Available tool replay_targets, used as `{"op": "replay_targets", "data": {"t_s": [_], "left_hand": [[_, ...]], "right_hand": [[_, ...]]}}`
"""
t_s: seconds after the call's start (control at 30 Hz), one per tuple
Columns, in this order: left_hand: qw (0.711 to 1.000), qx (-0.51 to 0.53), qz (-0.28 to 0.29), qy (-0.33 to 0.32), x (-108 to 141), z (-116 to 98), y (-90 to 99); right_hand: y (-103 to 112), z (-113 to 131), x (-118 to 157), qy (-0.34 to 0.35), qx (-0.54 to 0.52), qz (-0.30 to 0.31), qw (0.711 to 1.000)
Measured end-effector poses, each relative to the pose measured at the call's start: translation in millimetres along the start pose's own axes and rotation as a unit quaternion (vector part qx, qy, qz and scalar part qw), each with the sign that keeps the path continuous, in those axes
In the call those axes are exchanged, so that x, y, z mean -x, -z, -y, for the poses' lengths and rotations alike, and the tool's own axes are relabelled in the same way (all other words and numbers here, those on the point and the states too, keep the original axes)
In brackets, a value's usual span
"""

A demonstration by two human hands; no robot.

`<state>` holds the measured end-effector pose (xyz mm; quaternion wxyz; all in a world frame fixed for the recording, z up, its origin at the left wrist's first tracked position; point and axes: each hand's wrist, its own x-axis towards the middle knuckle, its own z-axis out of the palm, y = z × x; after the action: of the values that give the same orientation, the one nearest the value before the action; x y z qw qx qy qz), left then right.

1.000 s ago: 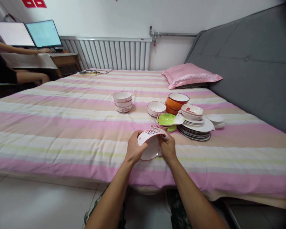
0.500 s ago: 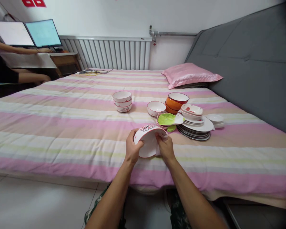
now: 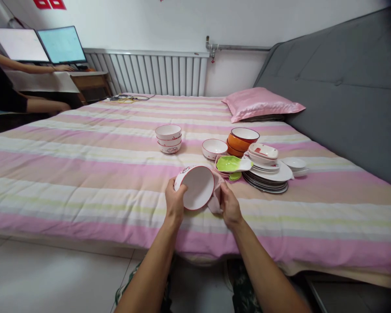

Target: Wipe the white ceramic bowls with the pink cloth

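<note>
A white bowl (image 3: 198,189) with a red rim and a printed pattern is tilted on its side, its inside turned toward me. My left hand (image 3: 175,199) grips its left edge, thumb over the rim. In my right hand (image 3: 230,204) is a pale pink cloth (image 3: 216,198), held against the bowl's right side; part of the cloth hangs below the fingers. Beyond the bowl stands a stack of matching bowls (image 3: 168,140). A single white bowl (image 3: 214,149) sits to the right of that stack, with green leaf-shaped dishes (image 3: 228,164) in front of it.
Orange bowls (image 3: 237,145) and a pile of plates (image 3: 269,184) topped by small dishes stand at the right. Small white dishes (image 3: 295,164) lie beyond them. A pink pillow (image 3: 262,104) rests near the grey headboard (image 3: 339,87). Another person's arm (image 3: 29,67) reaches toward two monitors.
The bowl has moved slightly left and turned so its inside faces me more. My right hand has come out of the bowl to its outer right side with the cloth.
</note>
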<state>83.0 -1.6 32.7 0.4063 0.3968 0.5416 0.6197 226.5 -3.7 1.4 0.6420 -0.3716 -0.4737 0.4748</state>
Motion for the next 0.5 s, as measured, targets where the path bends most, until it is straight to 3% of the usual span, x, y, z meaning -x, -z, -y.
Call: {"op": "replay_targets", "data": {"t_s": [0.1, 0.2, 0.37, 0.5], "left_hand": [[0.999, 0.017, -0.019, 0.028, -0.6, -0.4, 1.1], [0.998, 0.025, -0.028, 0.046, 0.5, -1.1, 0.0], [0.999, 0.013, -0.024, 0.042, 1.7, -2.3, -2.4], [1.0, 0.003, 0.002, 0.007, 2.9, -2.2, -3.2]], "right_hand": [[-3.9, 7.8, -0.3, -0.027, -0.102, 0.054, 0.993], [-4.7, 12.1, -1.5, -0.045, -0.144, 0.065, 0.986], [-1.2, 0.2, -4.8, -0.059, -0.099, 0.029, 0.993], [2.0, -12.7, -7.8, -0.007, -0.043, 0.011, 0.999]]}}
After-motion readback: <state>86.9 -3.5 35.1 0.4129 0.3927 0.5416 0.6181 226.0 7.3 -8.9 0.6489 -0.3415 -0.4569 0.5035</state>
